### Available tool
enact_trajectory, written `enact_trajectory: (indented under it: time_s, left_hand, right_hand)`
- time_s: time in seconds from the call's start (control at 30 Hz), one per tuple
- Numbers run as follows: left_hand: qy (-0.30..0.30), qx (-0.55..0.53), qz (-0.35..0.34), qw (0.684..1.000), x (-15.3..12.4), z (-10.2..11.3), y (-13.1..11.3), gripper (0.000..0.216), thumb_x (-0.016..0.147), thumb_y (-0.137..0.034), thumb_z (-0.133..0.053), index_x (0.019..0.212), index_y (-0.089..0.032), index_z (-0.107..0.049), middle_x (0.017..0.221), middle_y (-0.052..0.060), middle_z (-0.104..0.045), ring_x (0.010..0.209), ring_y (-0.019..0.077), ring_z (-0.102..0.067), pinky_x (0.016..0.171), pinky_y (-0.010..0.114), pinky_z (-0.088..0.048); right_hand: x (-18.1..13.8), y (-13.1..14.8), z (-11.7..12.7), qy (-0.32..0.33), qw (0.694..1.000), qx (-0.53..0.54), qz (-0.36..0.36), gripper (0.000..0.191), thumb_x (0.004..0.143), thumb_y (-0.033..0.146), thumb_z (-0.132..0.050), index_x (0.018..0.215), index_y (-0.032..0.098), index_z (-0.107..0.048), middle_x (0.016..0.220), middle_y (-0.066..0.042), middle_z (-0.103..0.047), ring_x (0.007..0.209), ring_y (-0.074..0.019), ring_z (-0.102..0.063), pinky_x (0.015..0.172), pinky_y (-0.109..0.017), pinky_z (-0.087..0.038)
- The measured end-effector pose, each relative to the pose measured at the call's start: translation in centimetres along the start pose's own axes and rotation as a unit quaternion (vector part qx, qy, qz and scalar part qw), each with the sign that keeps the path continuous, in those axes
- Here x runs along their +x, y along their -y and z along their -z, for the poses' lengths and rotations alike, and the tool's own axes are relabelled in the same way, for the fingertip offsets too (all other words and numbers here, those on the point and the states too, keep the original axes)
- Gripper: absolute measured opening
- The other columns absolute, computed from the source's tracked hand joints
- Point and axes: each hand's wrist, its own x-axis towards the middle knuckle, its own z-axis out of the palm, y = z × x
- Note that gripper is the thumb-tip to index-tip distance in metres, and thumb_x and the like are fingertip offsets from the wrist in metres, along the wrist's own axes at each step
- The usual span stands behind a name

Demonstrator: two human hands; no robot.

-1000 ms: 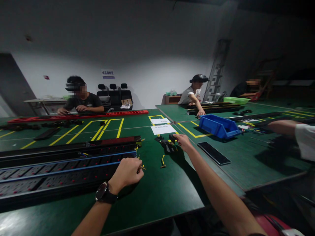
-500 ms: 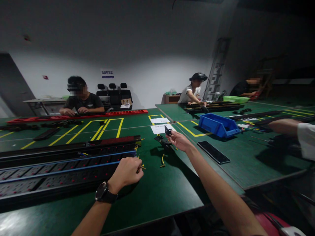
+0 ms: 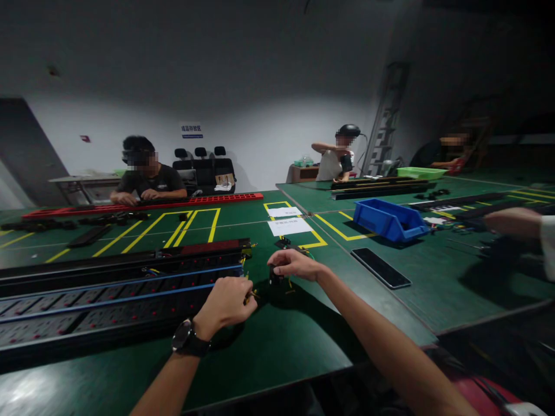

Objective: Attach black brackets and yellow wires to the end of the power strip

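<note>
My left hand (image 3: 229, 301), a watch on its wrist, is closed at the right end of a long black rail assembly (image 3: 143, 309) with blue edges and red dots. Tips of yellow wires (image 3: 253, 294) poke out of its fingers, which are partly hidden. Between thumb and fingers of my right hand (image 3: 297, 264) is a small black block-shaped part (image 3: 274, 275), held just above the table and a little apart from the left hand. A short yellow wire (image 3: 290, 287) lies under the right hand. Behind it rest some small black pieces (image 3: 284, 242).
White paper sheets (image 3: 289, 226) lie beyond my right hand. To the right are a phone (image 3: 380, 268) and a blue bin (image 3: 388, 221). Two people (image 3: 151, 179) (image 3: 333, 162) sit across the table, another far right. A co-worker's arm (image 3: 515, 222) reaches in at the right edge.
My right hand has come nearer and to the left, lowering the black part towards my left hand. The left hand has barely moved. The person across at right has raised an arm.
</note>
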Motion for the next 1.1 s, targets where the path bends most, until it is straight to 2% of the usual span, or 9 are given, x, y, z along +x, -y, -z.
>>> enact_trajectory:
  time_s: [0.1, 0.2, 0.4, 0.6, 0.7, 0.9, 1.1]
  left_hand:
    - [-0.003, 0.004, -0.002, 1.000, 0.0, -0.1, 0.1, 0.019, 0.089, -0.028, -0.051, 0.075, -0.019, -0.060, 0.078, 0.006, -0.069, 0.071, 0.0204, -0.062, 0.063, 0.030, -0.035]
    - [-0.003, 0.005, -0.007, 1.000, 0.0, -0.2, 0.2, 0.028, 0.095, -0.033, -0.046, 0.076, -0.019, -0.062, 0.079, 0.006, -0.069, 0.072, 0.0203, -0.063, 0.064, 0.030, -0.035]
    - [-0.002, -0.002, -0.013, 1.000, -0.1, 0.1, 0.3, 0.044, 0.103, -0.038, -0.033, 0.077, -0.019, -0.063, 0.081, 0.006, -0.070, 0.072, 0.0202, -0.063, 0.063, 0.031, -0.033]
    - [-0.002, -0.014, -0.010, 1.000, -0.1, 0.4, 0.1, 0.053, 0.104, -0.049, -0.031, 0.078, -0.018, -0.066, 0.077, 0.006, -0.068, 0.071, 0.0198, -0.063, 0.061, 0.030, -0.033]
    - [-0.001, -0.008, -0.005, 1.000, -0.1, 0.5, -0.1, 0.053, 0.103, -0.051, -0.032, 0.078, -0.018, -0.066, 0.077, 0.007, -0.068, 0.071, 0.0201, -0.063, 0.061, 0.030, -0.033]
    - [-0.003, 0.012, -0.006, 1.000, 0.0, 0.1, 0.0, 0.032, 0.090, -0.049, -0.057, 0.079, -0.019, -0.065, 0.080, 0.007, -0.070, 0.073, 0.0219, -0.064, 0.062, 0.029, -0.036]
    - [-0.008, 0.004, -0.008, 1.000, 0.0, 0.0, 0.0, 0.033, 0.087, -0.051, -0.059, 0.078, -0.019, -0.065, 0.079, 0.007, -0.070, 0.072, 0.0223, -0.065, 0.061, 0.029, -0.037]
  right_hand:
    - [0.1, 0.2, -1.0, 0.056, 0.996, -0.075, -0.009, 0.044, 0.070, 0.044, -0.087, 0.098, 0.014, -0.071, 0.086, -0.003, -0.071, 0.074, -0.0132, -0.064, 0.072, -0.026, -0.051]
    - [0.2, 0.3, -1.9, 0.058, 0.991, -0.123, 0.002, 0.044, 0.069, 0.049, -0.086, 0.092, 0.014, -0.072, 0.083, -0.001, -0.070, 0.071, -0.0128, -0.062, 0.067, -0.024, -0.049]
    - [0.5, 0.1, -3.0, 0.106, 0.983, -0.147, -0.003, 0.044, 0.070, 0.050, -0.085, 0.090, 0.014, -0.072, 0.074, 0.002, -0.066, 0.062, -0.0097, -0.055, 0.056, -0.019, -0.041]
    - [1.0, -0.6, -3.2, 0.072, 0.975, -0.206, 0.044, 0.039, 0.074, 0.048, -0.081, 0.091, 0.015, -0.072, 0.077, 0.001, -0.066, 0.067, -0.0121, -0.056, 0.059, -0.021, -0.041]
    - [1.1, -0.9, -3.2, 0.054, 0.966, -0.243, 0.066, 0.030, 0.075, 0.039, -0.080, 0.090, 0.015, -0.072, 0.079, 0.000, -0.067, 0.070, -0.0133, -0.057, 0.063, -0.022, -0.043]
    - [1.1, -1.2, -3.6, 0.055, 0.941, -0.325, 0.073, 0.020, 0.075, 0.027, -0.080, 0.091, 0.016, -0.076, 0.080, 0.001, -0.070, 0.073, -0.0141, -0.061, 0.066, -0.022, -0.044]
    - [1.3, -1.9, -3.7, 0.027, 0.931, -0.356, 0.075, 0.019, 0.075, 0.023, -0.080, 0.093, 0.018, -0.077, 0.082, 0.001, -0.072, 0.072, -0.0145, -0.063, 0.065, -0.022, -0.045]
